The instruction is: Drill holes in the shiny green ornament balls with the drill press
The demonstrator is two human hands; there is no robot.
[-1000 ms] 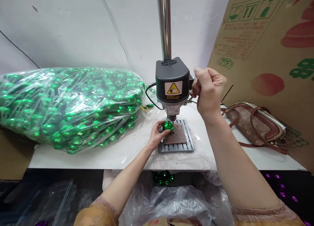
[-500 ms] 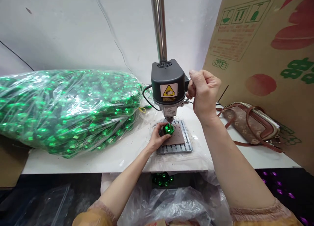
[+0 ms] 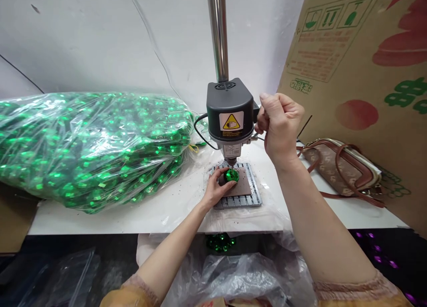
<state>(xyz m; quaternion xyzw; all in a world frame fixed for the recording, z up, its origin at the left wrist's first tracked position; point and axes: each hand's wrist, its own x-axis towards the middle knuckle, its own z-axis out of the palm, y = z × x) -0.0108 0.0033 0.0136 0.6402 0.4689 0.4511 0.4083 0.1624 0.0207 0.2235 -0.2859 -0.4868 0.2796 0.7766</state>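
Observation:
A shiny green faceted ball (image 3: 231, 176) rests on a brownish board (image 3: 245, 185) on the slotted metal base (image 3: 238, 202) of a small drill press (image 3: 229, 107). My left hand (image 3: 214, 185) grips the ball from its left side, thumb in front and fingers behind. Right above the ball is the drill chuck (image 3: 235, 162), its thin bit reaching down to the ball's top. Up at the right of the black motor housing, my right hand (image 3: 282, 124) is closed in a fist around the press's feed handle, which the fingers mostly hide.
A large clear bag of green faceted balls (image 3: 96, 151) lies on the white table (image 3: 123, 220) at left. To the right are a brown handbag (image 3: 343, 167) and a tall cardboard box (image 3: 353, 75). Below the table edge, more green balls (image 3: 220, 242) sit near crumpled plastic (image 3: 247, 271).
The view has shifted slightly. The ball and my left hand appear a little further right under the drill bit; both hands keep their hold.

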